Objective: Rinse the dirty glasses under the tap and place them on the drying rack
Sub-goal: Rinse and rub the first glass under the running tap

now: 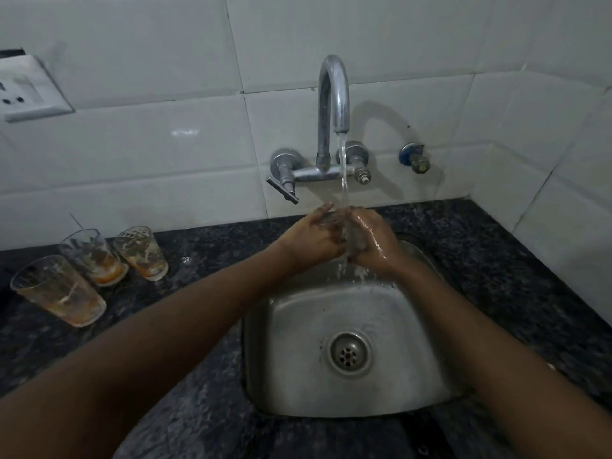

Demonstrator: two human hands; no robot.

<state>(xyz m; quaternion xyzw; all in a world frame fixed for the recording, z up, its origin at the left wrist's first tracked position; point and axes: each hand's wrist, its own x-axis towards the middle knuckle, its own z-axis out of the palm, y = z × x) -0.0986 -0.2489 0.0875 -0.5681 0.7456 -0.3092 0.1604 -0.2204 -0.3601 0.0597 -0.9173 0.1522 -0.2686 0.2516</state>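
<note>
Both hands, left (309, 241) and right (371, 243), grip one glass (344, 231) under running tap (334, 94), over sink's (298, 326) back edge.

Both hands hold a glass in the running water over the sink.

The left hand (309, 241) and right hand (371, 241) grip a clear glass (344, 233) under the stream from the curved tap (334, 94), above the far edge of the steel sink (291, 359). Three dirty glasses (92, 260) with orange residue stand on the dark table (198, 253) at the left, well apart from the sink.
</note>
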